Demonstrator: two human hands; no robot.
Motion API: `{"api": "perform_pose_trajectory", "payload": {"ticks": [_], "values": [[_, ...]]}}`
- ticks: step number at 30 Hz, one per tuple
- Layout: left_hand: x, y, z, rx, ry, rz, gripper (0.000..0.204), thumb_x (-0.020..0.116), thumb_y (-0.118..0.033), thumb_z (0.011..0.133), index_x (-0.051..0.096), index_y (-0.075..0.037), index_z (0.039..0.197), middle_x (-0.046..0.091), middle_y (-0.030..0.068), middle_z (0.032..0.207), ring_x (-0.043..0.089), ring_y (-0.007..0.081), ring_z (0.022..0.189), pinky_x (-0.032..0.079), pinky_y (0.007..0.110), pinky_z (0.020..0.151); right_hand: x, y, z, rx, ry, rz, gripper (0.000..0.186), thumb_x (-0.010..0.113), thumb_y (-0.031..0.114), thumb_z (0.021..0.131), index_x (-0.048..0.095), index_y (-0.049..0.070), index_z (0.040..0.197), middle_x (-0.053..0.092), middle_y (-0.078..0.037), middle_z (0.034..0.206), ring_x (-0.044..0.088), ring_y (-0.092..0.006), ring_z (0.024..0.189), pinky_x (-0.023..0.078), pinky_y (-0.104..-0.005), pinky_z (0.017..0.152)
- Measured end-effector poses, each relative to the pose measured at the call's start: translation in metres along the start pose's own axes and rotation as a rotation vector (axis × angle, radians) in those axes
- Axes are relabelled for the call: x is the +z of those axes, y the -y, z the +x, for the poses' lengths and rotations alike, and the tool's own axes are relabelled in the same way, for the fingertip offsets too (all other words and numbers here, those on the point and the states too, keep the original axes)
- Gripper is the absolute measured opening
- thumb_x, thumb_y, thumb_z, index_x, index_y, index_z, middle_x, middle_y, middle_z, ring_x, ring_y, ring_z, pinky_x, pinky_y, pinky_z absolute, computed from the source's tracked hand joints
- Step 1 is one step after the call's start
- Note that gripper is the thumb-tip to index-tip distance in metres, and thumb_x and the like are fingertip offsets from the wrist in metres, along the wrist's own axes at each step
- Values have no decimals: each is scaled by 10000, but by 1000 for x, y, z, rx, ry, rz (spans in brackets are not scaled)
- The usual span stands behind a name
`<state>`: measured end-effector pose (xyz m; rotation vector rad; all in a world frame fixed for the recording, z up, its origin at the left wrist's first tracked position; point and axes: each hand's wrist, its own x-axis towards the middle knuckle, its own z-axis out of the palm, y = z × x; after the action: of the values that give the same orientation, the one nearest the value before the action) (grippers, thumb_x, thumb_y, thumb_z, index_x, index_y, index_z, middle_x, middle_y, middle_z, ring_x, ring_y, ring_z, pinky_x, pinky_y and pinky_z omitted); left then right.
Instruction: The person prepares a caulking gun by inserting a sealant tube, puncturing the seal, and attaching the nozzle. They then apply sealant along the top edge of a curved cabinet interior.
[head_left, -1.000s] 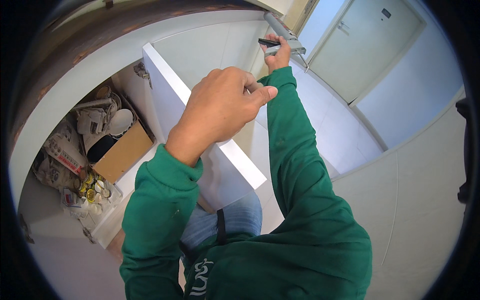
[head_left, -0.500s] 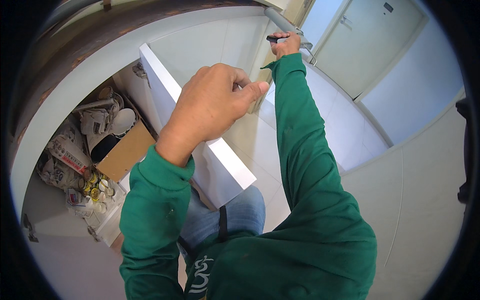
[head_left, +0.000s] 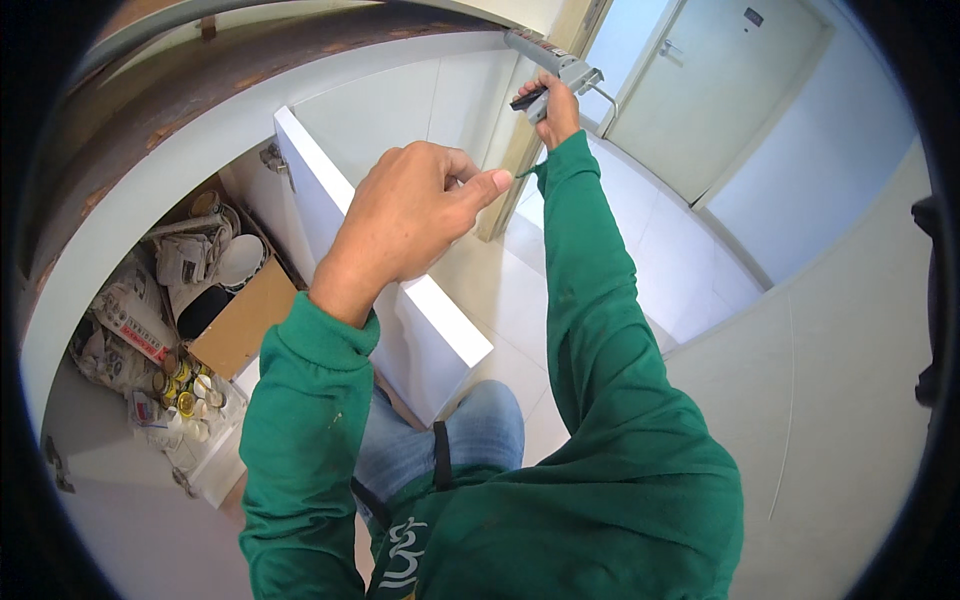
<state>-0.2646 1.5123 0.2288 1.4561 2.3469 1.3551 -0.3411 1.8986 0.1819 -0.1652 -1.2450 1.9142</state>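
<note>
My right hand (head_left: 556,108), at the end of an outstretched arm, is wrapped round the grip of a grey caulking gun (head_left: 545,50). Its barrel points to the upper left, along the end of the dark counter edge, and the bent rod sticks out behind. Nearer to me, my left hand (head_left: 415,205) is raised above an open white cabinet door (head_left: 440,320), thumb and forefinger in a pinch. What the pinch holds, if anything, cannot be made out. A loose green strand from the frayed right cuff (head_left: 560,160) appears close to the left thumb tip.
To the left, the open cabinet holds newspaper-wrapped bundles, a cardboard box (head_left: 240,320), a white bowl (head_left: 240,260) and several small tins (head_left: 185,385). A dark counter edge (head_left: 260,55) curves above it. Beyond the doorway stands a closed door (head_left: 720,90).
The caulking gun and my right hand have shifted slightly left, and the gun's body has turned a little. My left hand stays pinched, a little further left in view.
</note>
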Motion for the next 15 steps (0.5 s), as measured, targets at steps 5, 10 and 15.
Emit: {"api": "perform_pose_trajectory", "payload": {"ticks": [5, 10, 15], "values": [[-2, 2, -4, 7, 4, -38, 583, 677, -509, 985, 793, 60, 935, 718, 121, 703, 643, 193, 661, 509, 358, 644, -15, 22, -21, 36, 80, -15, 180, 589, 144, 1025, 584, -35, 1039, 668, -178, 927, 711, -330, 902, 646, -543, 864], [-1, 6, -5, 78, -35, -86, 498, 682, -432, 999, 793, 53, 967, 729, 127, 723, 657, 191, 674, 519, 367, 657, -7, 25, -52, 57, 178, -18, 267, 629, 244, 1059, 653, -5, 1148, 727, -214, 1192, 722, -347, 1153, 601, -475, 1024], [-5, 4, -14, 147, -207, 77, 393, 675, -361, 1004, 802, 10, 1019, 747, 229, 816, 745, 372, 774, 570, 431, 742, 24, 32, -112, -275, 217, -625, 298, 658, 243, 1013, 705, -28, 1129, 772, -128, 1070, 721, -223, 1001, 563, -407, 872]]}}
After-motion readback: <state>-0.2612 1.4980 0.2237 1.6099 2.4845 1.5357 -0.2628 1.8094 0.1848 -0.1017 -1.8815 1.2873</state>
